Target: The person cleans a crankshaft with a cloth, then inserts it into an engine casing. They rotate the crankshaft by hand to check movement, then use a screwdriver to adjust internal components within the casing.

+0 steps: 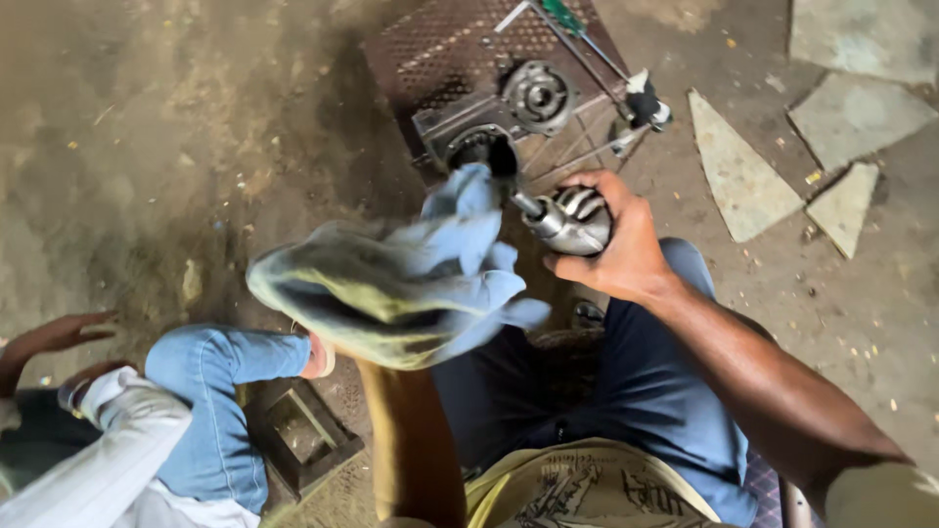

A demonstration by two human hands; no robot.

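Note:
My right hand (621, 249) grips a shiny metal joint part (575, 221) with ribbed grooves and a short shaft. My left hand is hidden under a dirty blue and yellowish rag (411, 279), which it holds up just left of the part; only my left forearm (411, 440) shows below the cloth. The rag's tip lies near the shaft end. Both are held above my lap, over my dark blue trousers.
A perforated rusty metal plate (440, 44) lies ahead with a round bearing hub (538, 93), a dark housing (479, 147) and a green-handled screwdriver (567, 18). Another person's knee in jeans (210, 391) is at the left. Stone shards (743, 166) lie on the dirt floor.

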